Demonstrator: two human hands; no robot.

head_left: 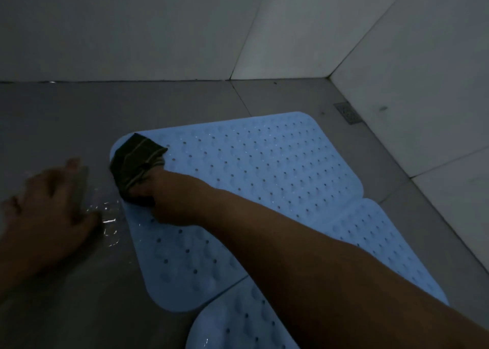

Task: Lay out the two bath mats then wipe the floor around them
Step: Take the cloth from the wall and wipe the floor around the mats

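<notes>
we see two blue bath mats (264, 168) laid; right hand (169, 197) grips one dark cloth (135, 163), left hand (50, 211) flat, fingers relaxed, on the wet floor (79, 115)

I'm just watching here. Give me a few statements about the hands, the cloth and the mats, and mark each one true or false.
1. The right hand holds a dark striped cloth. True.
2. The left hand is lifting a mat corner. False: it rests flat on the wet floor, beside the mat.
3. Both blue mats, far and near, lie on the floor. True.
4. The floor drain is covered by a mat. False: it sits uncovered near the wall corner.
</notes>
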